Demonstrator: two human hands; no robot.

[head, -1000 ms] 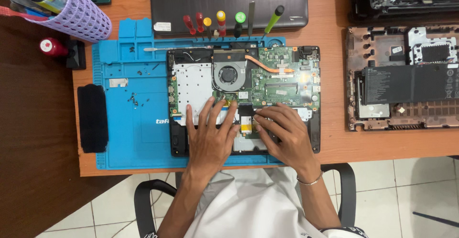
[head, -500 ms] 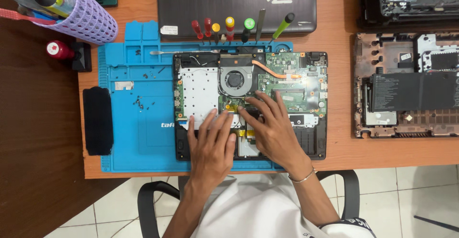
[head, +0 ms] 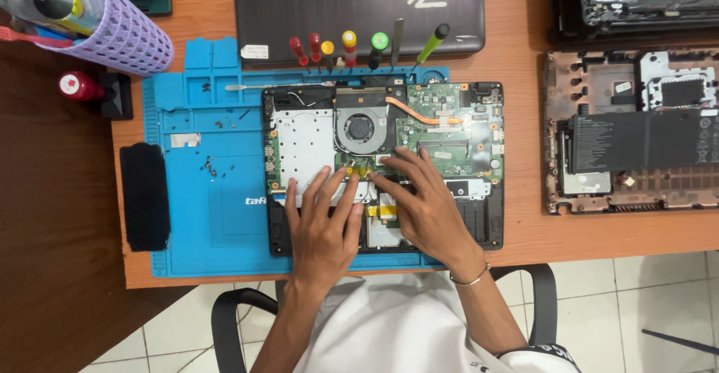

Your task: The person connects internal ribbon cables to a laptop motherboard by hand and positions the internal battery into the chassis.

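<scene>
The opened laptop base (head: 382, 167) is lying on the blue repair mat (head: 217, 216), at the desk's near edge, with fan (head: 361, 127), copper heat pipe (head: 419, 114) and green mainboard (head: 449, 129) exposed. A small yellow-taped connector area (head: 361, 171) just below the fan is being worked on, so the step in hand is judged to be a cable or connector being released or seated. The left hand (head: 322, 223) is being laid flat, fingers spread, fingertips touching the board edge there. The right hand (head: 423, 201) is being pressed down beside it, fingers bunched toward the same spot; whether anything is pinched cannot be told. The next move is judged to call for fine fingertip force, not pulling. Screwdrivers (head: 344, 47) are standing in a row behind, loose screws (head: 210, 165) are lying on the mat, and another laptop shell (head: 629, 133) is lying to the right.
</scene>
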